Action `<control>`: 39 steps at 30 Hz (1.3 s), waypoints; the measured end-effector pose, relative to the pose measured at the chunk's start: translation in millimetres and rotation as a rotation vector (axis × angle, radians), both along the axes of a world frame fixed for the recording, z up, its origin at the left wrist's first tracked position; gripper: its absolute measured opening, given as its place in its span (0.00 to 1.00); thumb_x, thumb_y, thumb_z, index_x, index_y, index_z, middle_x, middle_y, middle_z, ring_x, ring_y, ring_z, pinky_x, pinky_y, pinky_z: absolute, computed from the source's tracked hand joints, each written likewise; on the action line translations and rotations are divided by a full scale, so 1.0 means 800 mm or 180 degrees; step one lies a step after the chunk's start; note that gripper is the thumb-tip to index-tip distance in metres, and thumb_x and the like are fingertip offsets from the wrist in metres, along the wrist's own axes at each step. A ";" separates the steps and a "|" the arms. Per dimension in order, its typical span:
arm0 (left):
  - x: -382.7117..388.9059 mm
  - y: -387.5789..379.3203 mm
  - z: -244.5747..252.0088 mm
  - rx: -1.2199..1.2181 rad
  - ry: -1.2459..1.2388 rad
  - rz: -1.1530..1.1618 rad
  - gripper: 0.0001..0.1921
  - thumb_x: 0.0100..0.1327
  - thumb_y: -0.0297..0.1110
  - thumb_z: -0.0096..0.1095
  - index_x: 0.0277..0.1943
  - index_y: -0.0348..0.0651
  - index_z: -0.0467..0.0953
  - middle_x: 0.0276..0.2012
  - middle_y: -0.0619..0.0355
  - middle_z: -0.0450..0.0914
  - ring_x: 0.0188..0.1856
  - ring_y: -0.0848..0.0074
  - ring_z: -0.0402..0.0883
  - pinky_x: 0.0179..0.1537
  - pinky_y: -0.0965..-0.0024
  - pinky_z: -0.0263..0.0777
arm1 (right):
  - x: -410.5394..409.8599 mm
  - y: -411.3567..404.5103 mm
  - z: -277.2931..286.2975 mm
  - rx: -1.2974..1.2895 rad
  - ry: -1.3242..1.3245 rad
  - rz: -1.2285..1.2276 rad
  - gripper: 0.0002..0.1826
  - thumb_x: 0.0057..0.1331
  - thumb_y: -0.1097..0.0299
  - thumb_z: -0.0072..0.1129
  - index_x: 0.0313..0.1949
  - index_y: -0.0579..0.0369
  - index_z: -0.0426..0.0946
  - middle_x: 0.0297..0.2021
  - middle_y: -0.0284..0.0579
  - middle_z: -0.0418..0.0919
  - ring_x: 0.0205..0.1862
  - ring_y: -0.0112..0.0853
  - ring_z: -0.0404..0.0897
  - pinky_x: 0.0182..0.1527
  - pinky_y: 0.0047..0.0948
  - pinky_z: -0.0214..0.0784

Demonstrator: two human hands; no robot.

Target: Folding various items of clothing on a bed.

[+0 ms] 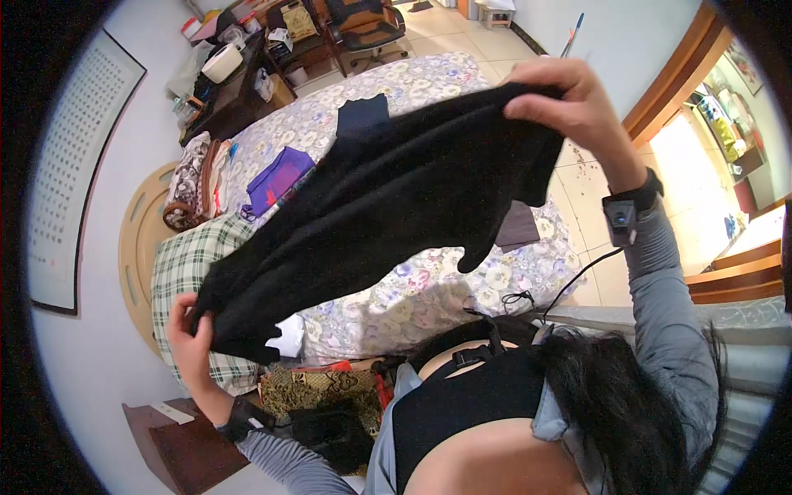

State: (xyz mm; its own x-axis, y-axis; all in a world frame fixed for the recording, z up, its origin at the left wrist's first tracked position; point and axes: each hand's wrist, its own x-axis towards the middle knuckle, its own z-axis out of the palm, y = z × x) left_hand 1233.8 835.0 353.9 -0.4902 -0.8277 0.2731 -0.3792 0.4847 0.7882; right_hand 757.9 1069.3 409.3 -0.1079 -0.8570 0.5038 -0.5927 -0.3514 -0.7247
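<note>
A black cloth garment [371, 198] is stretched out in the air between my two hands, above the bed. My left hand [193, 337] pinches its lower left end, over the green checked pillow [185, 260]. At the upper right, my right hand [569, 102] grips the other end between thumb and fingers. The cloth sags between them in long folds, and its lower edge hangs unevenly. What kind of garment it is, I cannot tell. Behind it a dark navy folded cloth [363, 114] lies on the flowered bedsheet [408, 291], partly hidden. A dark grey folded cloth [518, 228] shows below my right hand.
A purple bag [281, 179] and a rolled brown patterned blanket [189, 185] lie on the bed's left side. White cloth [288, 337] is near the pillow. A dark desk [229, 93] and an office chair [365, 28] stand beyond. A black cable [575, 278] runs near my right arm.
</note>
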 end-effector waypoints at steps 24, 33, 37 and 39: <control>-0.118 0.032 -0.205 0.1729 0.0311 -0.1467 0.21 0.51 0.19 0.50 0.51 0.39 0.65 0.44 0.53 0.72 0.40 0.75 0.74 0.42 0.76 0.68 | 0.011 -0.001 -0.081 0.1392 -0.0123 0.0049 0.11 0.62 0.65 0.52 0.37 0.62 0.69 0.29 0.43 0.73 0.33 0.27 0.70 0.39 0.27 0.62; -0.216 0.125 -0.311 0.3000 -0.0059 -0.2037 0.06 0.57 0.26 0.59 0.37 0.37 0.73 0.31 0.61 0.77 0.35 0.82 0.75 0.38 0.79 0.67 | 0.062 -0.047 -0.021 0.0507 -0.0236 0.0425 0.07 0.63 0.70 0.48 0.33 0.62 0.67 0.27 0.36 0.67 0.32 0.23 0.65 0.38 0.21 0.59; -0.256 0.130 -0.304 0.2828 0.0211 -0.2044 0.13 0.57 0.26 0.59 0.46 0.38 0.71 0.38 0.58 0.77 0.42 0.79 0.74 0.44 0.76 0.67 | 0.069 -0.054 0.006 -0.0071 -0.0064 0.0417 0.08 0.65 0.68 0.49 0.35 0.61 0.68 0.28 0.35 0.68 0.33 0.21 0.67 0.38 0.20 0.61; -0.273 0.135 -0.315 0.2806 0.0330 -0.2247 0.19 0.57 0.26 0.58 0.52 0.40 0.67 0.42 0.57 0.75 0.45 0.77 0.74 0.46 0.75 0.67 | 0.067 -0.046 0.023 -0.0074 -0.0360 0.0557 0.07 0.64 0.69 0.49 0.36 0.61 0.69 0.30 0.34 0.69 0.35 0.19 0.68 0.39 0.18 0.62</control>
